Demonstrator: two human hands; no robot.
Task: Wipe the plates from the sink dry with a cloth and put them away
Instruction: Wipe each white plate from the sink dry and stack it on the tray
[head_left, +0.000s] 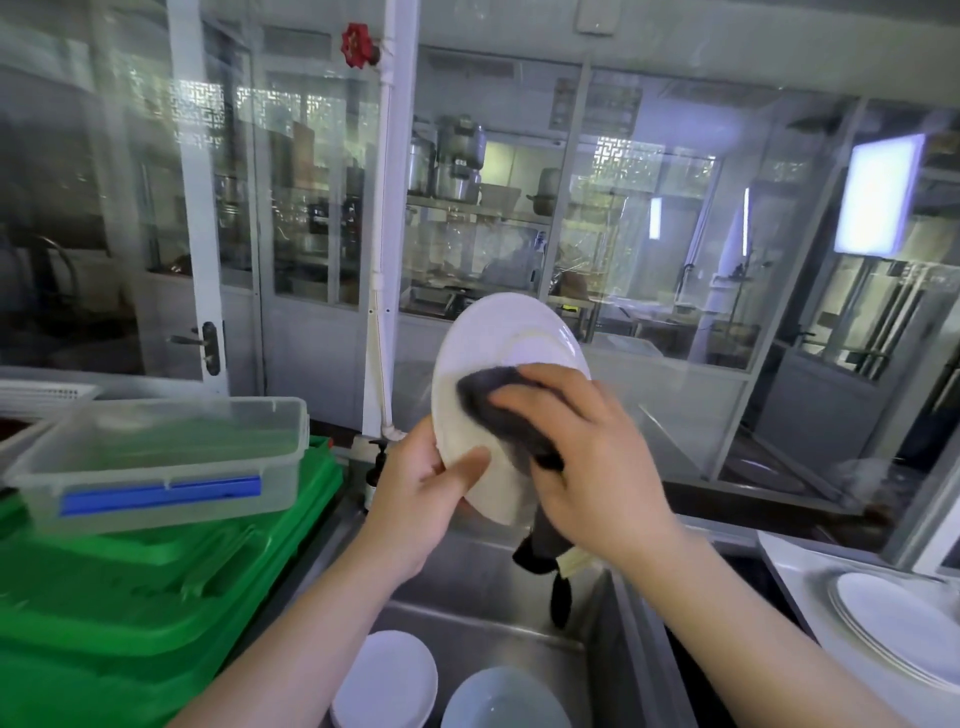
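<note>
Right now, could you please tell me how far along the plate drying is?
Done: a stack of white plates sits on the right counter. In hand: the left hand holds a white oval plate while the right hand rubs it with a dark grey cloth. Left: two white plates in the steel sink.

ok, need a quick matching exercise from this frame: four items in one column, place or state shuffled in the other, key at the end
Items:
1. white plate
2. dark cloth
3. clear plastic box
4. stack of plates

Places or states:
A. on the counter at far right
B. on top of the green crates
C. held tilted above the sink by the left hand
D. pressed on the plate under the right hand

Pairs: 1-C, 2-D, 3-B, 4-A
</note>
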